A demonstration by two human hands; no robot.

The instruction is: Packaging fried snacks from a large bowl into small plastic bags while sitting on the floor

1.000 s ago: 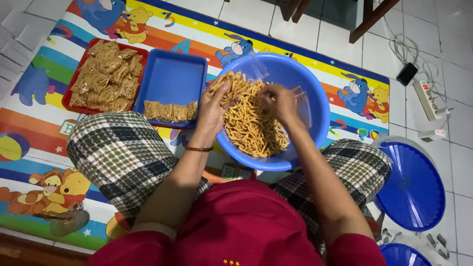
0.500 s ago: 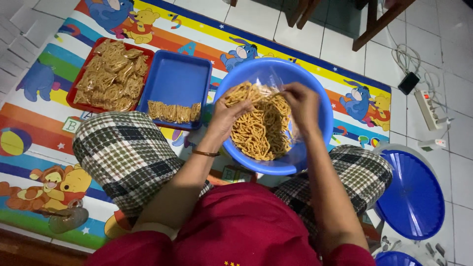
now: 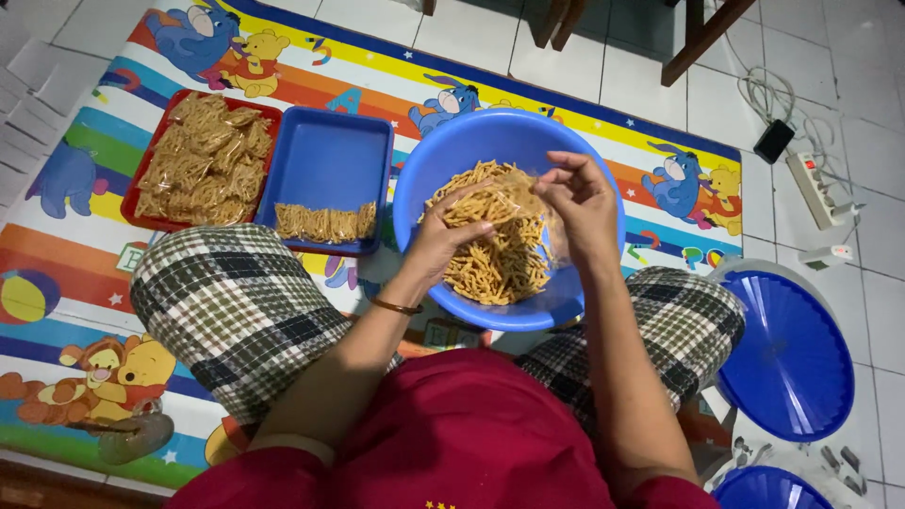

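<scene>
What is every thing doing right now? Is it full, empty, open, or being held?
Blue bowl: partly full of snack sticks.
Clear bag: held over the bowl, sticks inside.
Left hand: gripping the bag.
Right hand: pinching the bag's top.
Red tray: full of packed bags.
Blue tray: mostly bare, one row of packs at its near edge.
Blue lid: lying on the floor.
Power strip: plugs in it.

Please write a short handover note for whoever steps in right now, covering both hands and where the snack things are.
Left hand: supports a small clear plastic bag part-filled with golden snack sticks.
Right hand: pinches the bag's top edge.
Both are over the round blue plastic basin, which holds loose sticks.
Done: filled packets piled in the red rectangular tray; a row lies in the blue rectangular tray.
Left: the held bag is unsealed; many loose sticks remain.
</scene>
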